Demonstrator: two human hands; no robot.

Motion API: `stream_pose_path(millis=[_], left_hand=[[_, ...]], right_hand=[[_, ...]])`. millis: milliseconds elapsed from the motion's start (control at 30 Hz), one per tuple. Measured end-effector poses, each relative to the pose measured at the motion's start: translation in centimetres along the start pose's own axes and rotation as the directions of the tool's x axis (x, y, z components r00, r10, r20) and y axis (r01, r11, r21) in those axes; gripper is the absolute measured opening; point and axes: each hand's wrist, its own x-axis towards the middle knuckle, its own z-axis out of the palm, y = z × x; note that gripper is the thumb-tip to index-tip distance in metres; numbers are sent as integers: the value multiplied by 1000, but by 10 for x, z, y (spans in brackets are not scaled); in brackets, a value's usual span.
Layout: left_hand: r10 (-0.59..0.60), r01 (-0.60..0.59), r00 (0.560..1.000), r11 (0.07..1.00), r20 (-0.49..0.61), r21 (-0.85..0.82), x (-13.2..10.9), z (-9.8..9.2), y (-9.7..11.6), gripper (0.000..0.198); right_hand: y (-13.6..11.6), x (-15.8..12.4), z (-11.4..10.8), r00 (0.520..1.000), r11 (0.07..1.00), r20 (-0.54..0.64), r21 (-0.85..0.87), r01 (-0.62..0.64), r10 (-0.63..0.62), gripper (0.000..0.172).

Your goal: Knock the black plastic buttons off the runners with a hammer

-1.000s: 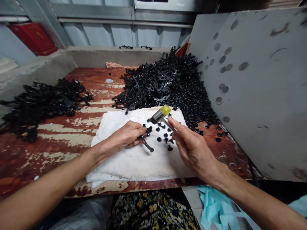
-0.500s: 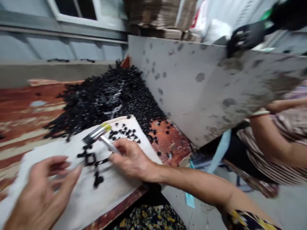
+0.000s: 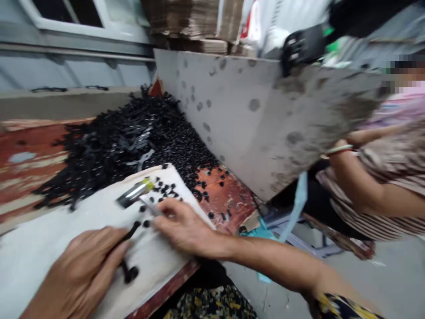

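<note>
My right hand (image 3: pixel 184 226) grips a small hammer (image 3: pixel 134 193) by its thin metal handle. The hammer's shiny head has a dark face and a yellow face, blurred by motion, and is held over the white padded board (image 3: pixel 63 235). My left hand (image 3: pixel 84 266) is closed over a branching black plastic part (image 3: pixel 131 274) on the board. Ends of the part stick out past the fingers; its middle is hidden under the hand. Several small black caps (image 3: pixel 168 188) lie loose near the board's far right corner, beside the hammer.
A large heap of black plastic pieces (image 3: pixel 116 137) lies behind the board on the red-brown tabletop (image 3: pixel 232 195). A spotted grey panel (image 3: pixel 232 119) stands upright along the right. Beyond it sits another person (image 3: pixel 392 173) in a striped top. Cardboard (image 3: pixel 186 20) is stacked at the back.
My left hand has moved right and down onto the black plastic part, closing over it. The hammer stays in my right hand. The view has swung slightly right.
</note>
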Motion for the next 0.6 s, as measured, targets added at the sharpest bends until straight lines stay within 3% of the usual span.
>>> stream_pose_path(millis=[33, 67, 133, 200, 333, 600], left_hand=[[-59, 60, 998, 998, 22, -15, 5, -5, 12, 33], [-133, 133, 991, 991, -23, -21, 11, -8, 22, 20], [-219, 220, 971, 975, 98, -4, 21, -10, 33, 26], [-270, 267, 954, 963, 129, 38, 27, -10, 34, 30], [-290, 282, 941, 957, 173, 71, 25, -8, 35, 32], [-256, 259, 947, 966, 196, 15, 22, -6, 40, 32]], right_hand=[[1, -5, -4, 1000, 999, -20, 35, -14, 15, 8], [4, -9, -8, 998, 995, -33, 84, -47, 50, 7], [12, -14, -13, 987, 973, -9, 172, -154, 158, 13], [20, -15, -14, 982, 950, -5, 254, -181, 189, 26], [24, -16, -11, 974, 931, 6, 294, -217, 225, 35], [23, -15, -10, 978, 942, -7, 271, -197, 207, 36]])
